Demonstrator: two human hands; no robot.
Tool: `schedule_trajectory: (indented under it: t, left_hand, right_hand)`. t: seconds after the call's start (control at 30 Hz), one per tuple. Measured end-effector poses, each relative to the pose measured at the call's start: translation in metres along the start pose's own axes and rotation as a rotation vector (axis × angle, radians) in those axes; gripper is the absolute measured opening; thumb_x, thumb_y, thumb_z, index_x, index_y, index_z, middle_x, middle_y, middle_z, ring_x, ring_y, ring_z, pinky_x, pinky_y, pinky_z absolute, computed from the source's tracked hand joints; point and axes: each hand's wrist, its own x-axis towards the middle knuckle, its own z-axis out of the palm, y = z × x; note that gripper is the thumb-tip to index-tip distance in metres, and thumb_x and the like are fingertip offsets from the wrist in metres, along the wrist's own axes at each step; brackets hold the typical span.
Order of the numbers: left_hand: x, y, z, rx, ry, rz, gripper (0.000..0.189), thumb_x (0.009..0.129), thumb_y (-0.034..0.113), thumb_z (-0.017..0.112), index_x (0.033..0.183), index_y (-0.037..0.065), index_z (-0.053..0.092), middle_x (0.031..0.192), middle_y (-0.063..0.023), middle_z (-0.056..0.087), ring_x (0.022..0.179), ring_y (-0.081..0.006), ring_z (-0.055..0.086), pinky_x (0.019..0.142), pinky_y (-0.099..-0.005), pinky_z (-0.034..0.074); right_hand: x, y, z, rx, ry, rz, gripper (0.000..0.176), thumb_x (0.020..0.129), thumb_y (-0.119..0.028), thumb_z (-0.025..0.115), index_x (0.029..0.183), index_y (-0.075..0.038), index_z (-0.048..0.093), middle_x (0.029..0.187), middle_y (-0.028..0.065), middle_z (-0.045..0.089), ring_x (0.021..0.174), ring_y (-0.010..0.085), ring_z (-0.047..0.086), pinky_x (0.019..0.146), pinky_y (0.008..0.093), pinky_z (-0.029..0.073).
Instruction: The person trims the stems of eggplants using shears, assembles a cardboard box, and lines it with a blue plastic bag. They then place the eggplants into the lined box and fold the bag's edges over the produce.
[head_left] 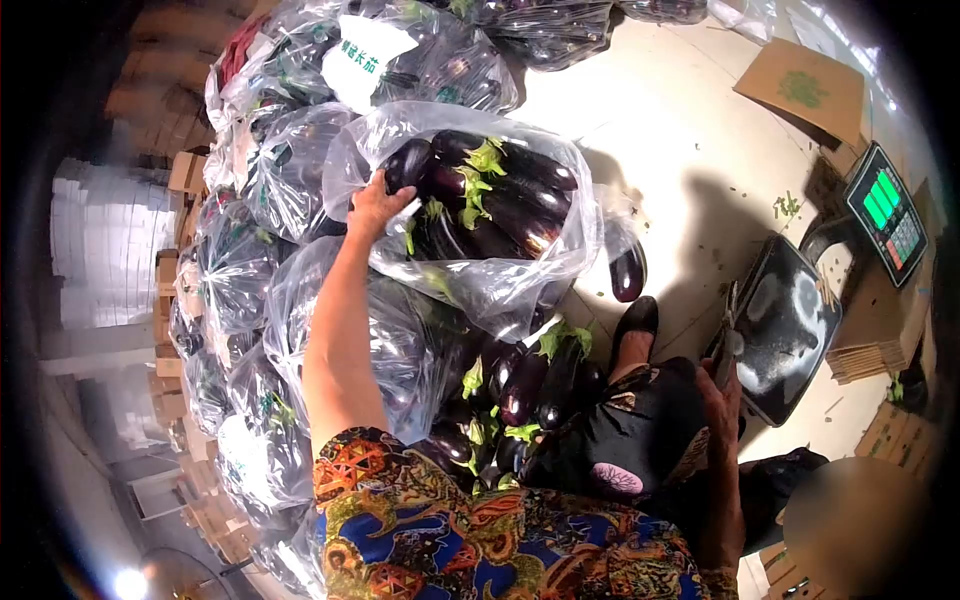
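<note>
My left hand [377,207] reaches out at the upper left, its fingers closed around the end of a dark eggplant [407,168]. That eggplant lies at the left side of an open clear plastic bag [460,118], which holds several more eggplants [520,195] with green stems. My right hand [722,392] is low at the right, by my knee, its fingers wrapped round a dark tool [729,340] that points up; its exact kind is hard to make out. Below the open bag lie several loose eggplants [522,385].
Filled plastic bags [300,165] are piled along the left. A single eggplant [628,272] rests on the floor. At the right stand a scale platform [790,335], its lit display [884,205] and cardboard [805,90]. A blurred round shape [850,525] is at the lower right.
</note>
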Motion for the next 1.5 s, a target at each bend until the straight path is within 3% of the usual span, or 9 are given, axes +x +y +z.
schedule_trajectory:
  t: [0.07,0.23,0.37,0.5,0.57,0.63,0.77,1.03,1.5]
  left_hand:
    - [-0.028,0.018,-0.004,0.046,0.112,-0.036,0.068,0.072,0.051,0.068,0.122,0.011,0.048,0.123,-0.0143,0.058,0.117,-0.0404,0.046,0.094,-0.0599,0.035]
    - [-0.018,0.046,0.031,0.238,0.366,-0.117,0.073,0.062,0.039,0.077,0.117,0.003,0.046,0.11,-0.0233,0.054,0.104,-0.0398,0.055,0.086,-0.0442,0.049]
    - [-0.018,0.051,0.01,0.024,0.221,-0.263,0.067,0.06,0.041,0.079,0.108,0.001,0.057,0.11,-0.022,0.059,0.101,-0.0361,0.06,0.087,-0.0433,0.051]
    - [-0.016,0.006,0.03,-1.513,-0.342,-0.379,0.04,0.079,0.035,0.068,0.099,0.001,0.061,0.087,-0.0116,0.067,0.076,-0.0265,0.066,0.057,-0.0389,0.053]
    - [-0.057,0.016,0.025,-1.887,-0.658,-0.345,0.034,0.084,0.032,0.065,0.101,0.003,0.061,0.094,-0.0123,0.067,0.082,-0.0262,0.065,0.063,-0.0388,0.055]
    - [-0.112,0.065,0.023,-1.969,-0.462,-0.396,0.04,0.083,0.037,0.067,0.106,0.005,0.061,0.103,-0.0131,0.065,0.095,-0.0301,0.062,0.071,-0.0393,0.058]
    - [-0.174,0.138,0.033,-2.506,-0.606,-0.41,0.048,0.079,0.032,0.073,0.112,0.0,0.058,0.111,-0.0186,0.061,0.102,-0.0378,0.059,0.087,-0.0469,0.055]
    - [-0.225,0.26,0.004,-2.544,-0.484,-0.018,0.04,0.082,0.022,0.073,0.108,-0.005,0.058,0.111,-0.0178,0.063,0.106,-0.0317,0.06,0.097,-0.0484,0.048]
    - [-0.255,0.289,0.013,-2.503,-0.582,-0.141,0.047,0.084,0.021,0.071,0.117,-0.006,0.052,0.12,-0.019,0.056,0.111,-0.0314,0.056,0.1,-0.0467,0.047]
  right_hand:
    - [0.001,0.002,0.001,-0.08,0.027,0.04,0.045,0.086,-0.023,0.063,0.123,-0.001,0.049,0.099,0.0047,0.054,0.086,0.0139,0.05,0.077,0.0275,0.04]
    - [-0.002,-0.001,0.002,-0.099,0.031,0.129,0.048,0.086,-0.026,0.063,0.126,-0.004,0.049,0.101,0.0061,0.055,0.092,0.0178,0.051,0.082,0.0315,0.041]
    - [-0.004,0.01,-0.006,-0.116,0.0,-0.038,0.047,0.086,-0.026,0.062,0.127,-0.006,0.049,0.102,0.006,0.053,0.09,0.0176,0.05,0.08,0.0328,0.041]
    - [-0.007,0.012,-0.006,0.033,-0.044,-0.083,0.051,0.086,-0.028,0.062,0.129,-0.005,0.046,0.104,0.0057,0.051,0.088,0.0168,0.05,0.078,0.0327,0.043]
    - [-0.008,0.011,-0.003,0.022,-0.047,-0.069,0.054,0.086,-0.029,0.06,0.131,-0.004,0.044,0.103,0.0057,0.051,0.088,0.0163,0.05,0.078,0.0317,0.042]
    - [-0.007,0.004,0.001,-0.013,-0.062,-0.156,0.056,0.086,-0.028,0.059,0.133,-0.003,0.042,0.105,0.0062,0.051,0.09,0.0166,0.05,0.08,0.0311,0.042]
    - [-0.007,-0.024,0.011,-0.146,-0.075,-0.44,0.059,0.083,-0.014,0.055,0.138,-0.001,0.037,0.118,0.0146,0.053,0.105,0.0249,0.053,0.091,0.0338,0.041]
    - [-0.026,-0.059,0.006,-0.373,-0.054,-0.593,0.073,0.075,0.005,0.057,0.142,-0.002,0.03,0.127,0.0201,0.043,0.116,0.0365,0.046,0.101,0.0375,0.034]
    - [-0.033,-0.065,0.004,-0.577,0.146,-0.775,0.092,0.062,0.008,0.07,0.143,-0.001,0.026,0.128,0.0197,0.043,0.115,0.0347,0.044,0.095,0.0451,0.034]
